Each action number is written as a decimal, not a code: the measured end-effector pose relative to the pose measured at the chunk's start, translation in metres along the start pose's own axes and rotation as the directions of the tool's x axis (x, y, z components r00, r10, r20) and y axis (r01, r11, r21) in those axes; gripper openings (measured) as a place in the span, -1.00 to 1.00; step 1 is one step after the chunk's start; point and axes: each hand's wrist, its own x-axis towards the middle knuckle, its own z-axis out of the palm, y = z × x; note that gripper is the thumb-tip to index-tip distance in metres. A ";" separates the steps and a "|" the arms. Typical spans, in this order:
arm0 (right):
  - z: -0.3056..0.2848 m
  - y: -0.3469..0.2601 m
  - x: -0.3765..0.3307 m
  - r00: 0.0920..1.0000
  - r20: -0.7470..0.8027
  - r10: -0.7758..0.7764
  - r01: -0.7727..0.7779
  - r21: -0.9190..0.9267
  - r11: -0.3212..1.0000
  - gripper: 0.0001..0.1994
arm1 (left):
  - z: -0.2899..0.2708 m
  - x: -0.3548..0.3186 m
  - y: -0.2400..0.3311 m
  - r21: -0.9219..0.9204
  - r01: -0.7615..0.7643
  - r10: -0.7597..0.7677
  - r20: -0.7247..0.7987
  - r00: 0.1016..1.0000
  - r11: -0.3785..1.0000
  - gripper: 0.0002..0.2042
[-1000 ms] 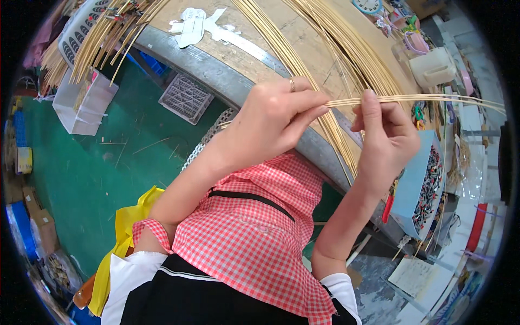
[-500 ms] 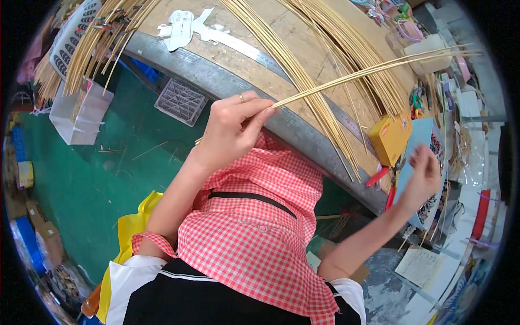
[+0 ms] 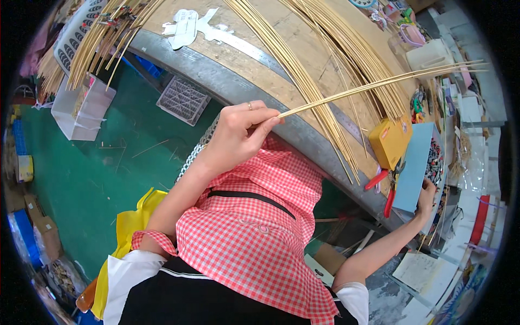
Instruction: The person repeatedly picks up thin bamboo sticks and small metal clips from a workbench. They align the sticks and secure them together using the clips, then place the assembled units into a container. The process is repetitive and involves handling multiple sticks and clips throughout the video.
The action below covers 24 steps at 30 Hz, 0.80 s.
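My left hand [image 3: 242, 132] pinches a few thin bamboo strips [image 3: 346, 94] near one end, in front of the table edge. They reach out to the upper right, above the table. At the right, my right hand [image 3: 427, 199] dips into a light blue box [image 3: 413, 173] that holds many small black and red pieces, perhaps clips [image 3: 434, 160]. The box wall and the pieces hide its fingertips, so I cannot see whether it grips anything. Beside the box lie red-handled pliers [image 3: 391, 189], close to a yellow container [image 3: 391, 142].
Long bundles of bamboo strips [image 3: 290, 67] lie across the wooden table [image 3: 216, 62]. A metal ruler [image 3: 254, 51] and white paper cut-outs [image 3: 185, 30] rest at its far left. Beyond its left end stand a white bin [image 3: 81, 111] and more strips. A crate [image 3: 183, 101] is below.
My right hand has moved right and down into the blue box. My left hand keeps its hold on the strips, shifted slightly to the right and down.
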 end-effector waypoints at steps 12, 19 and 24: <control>-0.017 0.053 0.014 0.933 -0.360 0.009 -0.027 -0.045 0.999 -0.81 | 0.005 0.000 0.002 -0.047 0.013 -0.011 0.048 0.999 0.999 -0.93; 0.005 -0.030 -0.033 0.627 -0.775 0.076 0.184 0.243 0.952 -0.87 | 0.004 -0.002 0.000 -0.074 0.022 -0.018 0.052 0.999 0.997 -0.93; 0.100 -0.146 -0.084 0.844 -0.533 -0.057 0.401 0.559 0.725 -0.87 | 0.008 -0.003 0.000 -0.042 -0.012 0.015 0.062 0.998 0.999 -0.93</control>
